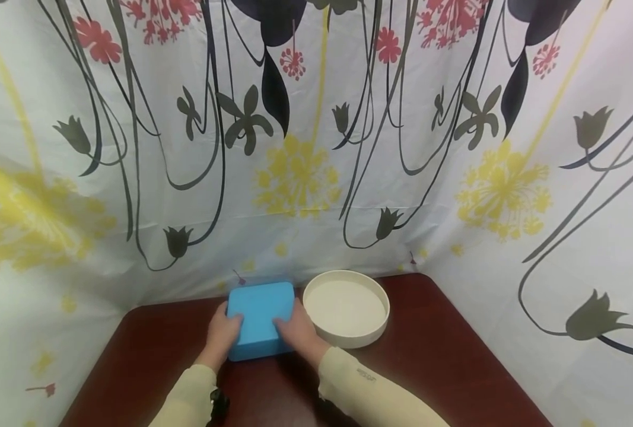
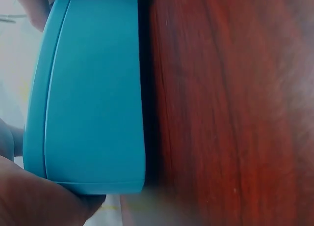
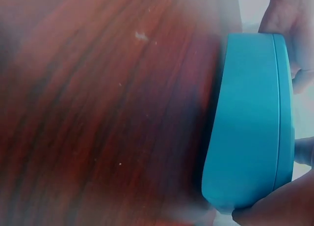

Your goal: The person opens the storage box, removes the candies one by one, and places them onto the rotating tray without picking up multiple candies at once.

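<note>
A blue square box (image 1: 261,314) with a lid is gripped from both sides near the back of the table. My left hand (image 1: 223,331) holds its left side, the thumb lying over the top edge. On the opposite side my right hand (image 1: 298,328) holds it, thumb on the lid and fingers down the side. In the left wrist view the front wall of the box (image 2: 95,93) shows a seam below the lid, with a dark shadow along its lower edge. The right wrist view shows the same wall, close over the wood.
A round cream tray (image 1: 346,304) with a low rim stands just right of the box, beside my right hand. The dark red-brown wooden table (image 1: 423,356) ends at a patterned curtain (image 1: 295,237) behind and at both sides.
</note>
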A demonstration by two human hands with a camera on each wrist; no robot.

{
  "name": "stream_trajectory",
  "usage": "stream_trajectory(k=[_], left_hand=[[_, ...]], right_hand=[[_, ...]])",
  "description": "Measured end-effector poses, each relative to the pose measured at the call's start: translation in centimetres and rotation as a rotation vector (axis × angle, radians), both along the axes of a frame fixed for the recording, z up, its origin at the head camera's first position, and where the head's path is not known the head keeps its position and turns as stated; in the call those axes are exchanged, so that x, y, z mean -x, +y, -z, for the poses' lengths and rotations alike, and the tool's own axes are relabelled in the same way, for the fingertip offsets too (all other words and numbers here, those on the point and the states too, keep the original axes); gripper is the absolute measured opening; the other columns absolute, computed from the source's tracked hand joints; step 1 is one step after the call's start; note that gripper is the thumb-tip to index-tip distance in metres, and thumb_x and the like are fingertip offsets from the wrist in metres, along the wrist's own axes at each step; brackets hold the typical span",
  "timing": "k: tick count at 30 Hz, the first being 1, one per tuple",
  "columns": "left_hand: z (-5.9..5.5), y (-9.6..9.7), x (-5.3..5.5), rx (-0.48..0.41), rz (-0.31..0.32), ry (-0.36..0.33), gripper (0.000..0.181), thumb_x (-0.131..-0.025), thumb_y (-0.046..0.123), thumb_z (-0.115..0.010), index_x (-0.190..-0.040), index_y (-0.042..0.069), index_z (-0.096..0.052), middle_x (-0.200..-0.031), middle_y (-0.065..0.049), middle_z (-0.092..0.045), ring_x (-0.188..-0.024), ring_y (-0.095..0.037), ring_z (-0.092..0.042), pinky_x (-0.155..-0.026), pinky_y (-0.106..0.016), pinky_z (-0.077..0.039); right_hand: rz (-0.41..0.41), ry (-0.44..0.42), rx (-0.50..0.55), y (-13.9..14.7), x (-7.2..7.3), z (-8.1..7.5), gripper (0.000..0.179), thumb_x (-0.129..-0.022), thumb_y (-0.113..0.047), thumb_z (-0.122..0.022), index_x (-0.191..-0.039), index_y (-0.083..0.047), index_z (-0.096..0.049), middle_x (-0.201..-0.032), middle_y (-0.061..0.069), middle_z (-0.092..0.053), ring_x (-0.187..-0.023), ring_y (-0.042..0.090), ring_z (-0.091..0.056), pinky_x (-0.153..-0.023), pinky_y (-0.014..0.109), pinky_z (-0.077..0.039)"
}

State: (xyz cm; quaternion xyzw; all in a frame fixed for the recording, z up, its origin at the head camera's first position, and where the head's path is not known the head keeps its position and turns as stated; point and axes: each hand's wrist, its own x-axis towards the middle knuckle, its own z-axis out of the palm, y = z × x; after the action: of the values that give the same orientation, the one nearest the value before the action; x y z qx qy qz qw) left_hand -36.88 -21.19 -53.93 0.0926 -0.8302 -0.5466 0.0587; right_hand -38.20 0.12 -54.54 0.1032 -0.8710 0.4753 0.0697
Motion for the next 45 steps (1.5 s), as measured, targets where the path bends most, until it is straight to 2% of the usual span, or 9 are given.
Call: stream_trajectory(k=[8,15,23,31,45], left_hand=[[-0.6,1.1,-2.5,-0.018,-0.016,0.013,0.071,-0.114,0.02,-0.052,-0.171,-0.008,-0.02,-0.174,-0.037,-0.023,-0.16,-0.055,-0.025,-0.128,-0.071,-0.025],[-0.8,2.2,-4.7,-0.016,0.003,0.039,0.071,-0.114,0.019,-0.054,-0.171,-0.008,-0.02,-0.174,-0.037,-0.023,-0.161,-0.055,-0.024,-0.129,-0.071,-0.023],[-0.4,2.9,-6.8,0.022,0.016,0.043,0.071,-0.115,0.02,-0.055,-0.17,-0.01,-0.021,-0.173,-0.037,-0.026,-0.16,-0.055,-0.026,-0.127,-0.072,-0.025],[-0.3,3.8,-8.4,0.045,-0.007,-0.016,0.072,-0.113,0.019,-0.057,-0.17,-0.01,-0.022,-0.173,-0.038,-0.026,-0.161,-0.056,-0.025,-0.128,-0.072,-0.023],[0.0,4.7,-10.1,0.026,0.011,-0.094,0.075,-0.113,0.018,-0.057,-0.17,-0.01,-0.018,-0.173,-0.04,-0.02,-0.161,-0.058,-0.019,-0.128,-0.074,-0.019]], right_hand=[[-0.004,-0.068,0.08,1.4,-2.0,-0.8,0.083,-0.101,-0.022,-0.08,-0.163,0.013,-0.037,-0.164,0.034,-0.045,-0.153,0.05,-0.045,-0.125,0.064,-0.038],[-0.039,-0.083,0.158,3.0,-4.8,-1.8,0.085,-0.102,-0.019,-0.08,-0.167,0.008,-0.033,-0.169,0.031,-0.042,-0.156,0.049,-0.042,-0.125,0.068,-0.036],[-0.095,-0.102,0.145,4.2,-7.6,-2.1,0.088,-0.104,-0.017,-0.077,-0.171,0.007,-0.024,-0.175,0.03,-0.03,-0.162,0.047,-0.031,-0.129,0.067,-0.027],[-0.116,-0.14,0.108,5.3,-8.9,-1.1,0.092,-0.104,-0.023,-0.078,-0.171,0.008,-0.023,-0.176,0.031,-0.028,-0.162,0.047,-0.03,-0.129,0.067,-0.025],[-0.128,-0.198,0.071,6.8,-11.0,-1.2,0.096,-0.103,-0.028,-0.079,-0.169,0.013,-0.022,-0.174,0.037,-0.026,-0.162,0.051,-0.029,-0.128,0.069,-0.025]])
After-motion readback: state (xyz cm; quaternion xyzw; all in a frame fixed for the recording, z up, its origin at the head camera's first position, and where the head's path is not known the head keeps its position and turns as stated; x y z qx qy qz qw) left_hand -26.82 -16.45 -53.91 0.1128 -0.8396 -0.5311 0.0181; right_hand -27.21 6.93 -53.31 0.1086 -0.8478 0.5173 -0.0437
